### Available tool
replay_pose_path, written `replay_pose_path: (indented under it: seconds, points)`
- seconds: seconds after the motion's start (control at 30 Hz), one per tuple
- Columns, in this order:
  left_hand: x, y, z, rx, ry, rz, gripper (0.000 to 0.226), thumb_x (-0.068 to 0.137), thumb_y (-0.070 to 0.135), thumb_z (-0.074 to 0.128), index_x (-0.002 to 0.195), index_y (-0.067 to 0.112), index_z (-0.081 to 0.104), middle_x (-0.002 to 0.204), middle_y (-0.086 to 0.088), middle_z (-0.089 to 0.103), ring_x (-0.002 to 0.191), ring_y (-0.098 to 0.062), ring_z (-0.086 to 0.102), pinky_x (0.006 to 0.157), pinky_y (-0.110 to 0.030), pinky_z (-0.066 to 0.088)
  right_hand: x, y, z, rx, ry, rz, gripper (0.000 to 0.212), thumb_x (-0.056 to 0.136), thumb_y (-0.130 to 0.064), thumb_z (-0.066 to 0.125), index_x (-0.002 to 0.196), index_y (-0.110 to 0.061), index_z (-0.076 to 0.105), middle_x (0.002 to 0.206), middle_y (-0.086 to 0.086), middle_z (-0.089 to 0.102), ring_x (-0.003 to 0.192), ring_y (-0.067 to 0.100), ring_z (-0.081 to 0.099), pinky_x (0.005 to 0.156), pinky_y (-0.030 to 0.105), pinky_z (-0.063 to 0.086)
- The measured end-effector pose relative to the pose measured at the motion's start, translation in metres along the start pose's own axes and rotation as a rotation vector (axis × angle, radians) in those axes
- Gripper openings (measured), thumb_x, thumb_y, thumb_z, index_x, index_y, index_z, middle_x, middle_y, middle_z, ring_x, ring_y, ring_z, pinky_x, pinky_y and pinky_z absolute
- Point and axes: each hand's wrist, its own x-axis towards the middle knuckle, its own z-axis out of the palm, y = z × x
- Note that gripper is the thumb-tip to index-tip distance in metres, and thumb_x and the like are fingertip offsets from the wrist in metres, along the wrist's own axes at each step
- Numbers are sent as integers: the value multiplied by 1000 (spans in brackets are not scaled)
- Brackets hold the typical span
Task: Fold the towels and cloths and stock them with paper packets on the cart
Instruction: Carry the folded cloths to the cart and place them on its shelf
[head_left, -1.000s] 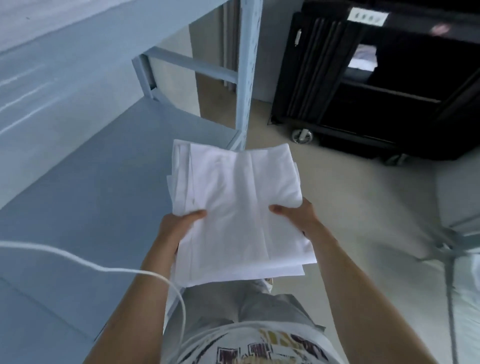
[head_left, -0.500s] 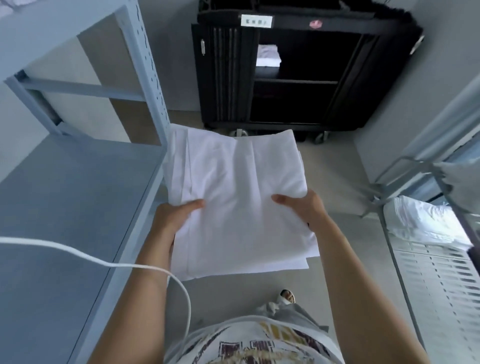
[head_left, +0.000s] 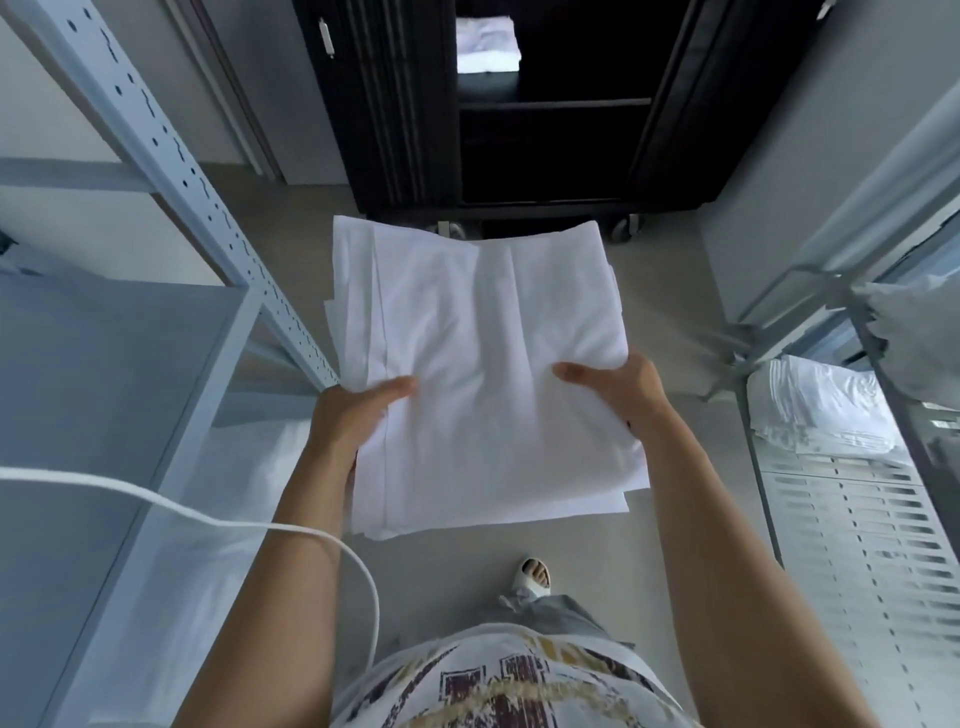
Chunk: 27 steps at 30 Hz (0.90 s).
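**Folded white cloths held in both hands, facing the black cart**

A white cable (head_left: 218, 519) loops across the left forearm, nearest the camera. Below the arms a sandalled foot (head_left: 532, 574) stands on the grey floor (head_left: 675, 312).

The left hand (head_left: 353, 415) grips the near-left edge of the stack of folded cloths (head_left: 483, 374), thumb lying on top and the other fingers hidden underneath. The right hand (head_left: 623, 387) grips the near-right edge the same way, thumb pressed on the top layer, the rest out of sight below. Between the two hands the stack is held flat in the air over the floor. It is plain white, smooth, with soft creases running away from the thumbs, and several layer edges show stepped along its left and near sides.

To the left of the left hand stands a pale blue metal shelf unit (head_left: 104, 389), its perforated upright (head_left: 208, 208) just beside the stack's left edge. To the right of the right hand, well apart, a slatted rack (head_left: 857, 545) carries a pile of folded white linen (head_left: 821, 410).

Beyond the stack's far edge stands the black cart (head_left: 545, 145), open-fronted, with a folded white towel (head_left: 488, 44) on its upper shelf.
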Motion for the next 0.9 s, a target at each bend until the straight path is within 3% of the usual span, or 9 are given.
replay_pose_path:
  seconds: [0.1,0.2,0.3,0.4,0.57,0.8,0.9]
  points:
    - [7,16,40,22,-6,14,63,46,66,96,80,26,61,84,7,70,81,-13,68,85,-36,56,29,6,-29,3,11,-1,88,32,-72,97,106,-32,72,90,-15,78,81,8,75,70,31,62]
    - [9,34,78,44,0,2,66,42,69,95,78,24,62,79,7,71,78,-14,69,71,-31,52,54,12,-59,17,24,5,85,34,-72,97,107,-34,72,92,-15,77,81,5,74,67,27,60]
    - [10,51,112,80,5,-8,64,45,68,95,76,19,67,66,6,71,72,-14,69,63,-27,48,72,17,-85,34,43,22,81,35,-73,96,102,-35,72,88,-17,76,68,-3,71,54,17,55]
    - [11,70,141,106,-17,2,57,49,62,97,73,21,65,52,14,68,63,-7,67,55,-23,45,81,26,-108,68,76,41,79,35,-74,95,100,-37,70,81,-25,74,65,-7,68,47,13,51]
    - [13,101,193,150,-75,17,53,52,55,99,75,17,69,51,21,65,43,4,62,42,-13,42,97,39,-148,143,136,57,75,35,-70,97,96,-37,71,80,-33,71,66,-10,68,43,9,48]
    - [29,133,258,216,-174,42,57,52,56,98,79,12,74,56,16,69,59,-9,67,55,-21,49,117,50,-198,196,239,84,77,35,-68,99,101,-38,71,88,-30,73,71,-7,70,47,9,51]
    - [40,146,284,231,-232,58,57,51,55,99,80,13,75,67,10,75,64,-12,71,66,-26,56,129,53,-212,214,282,98,77,34,-68,99,99,-39,71,86,-31,72,69,-9,68,46,9,49]
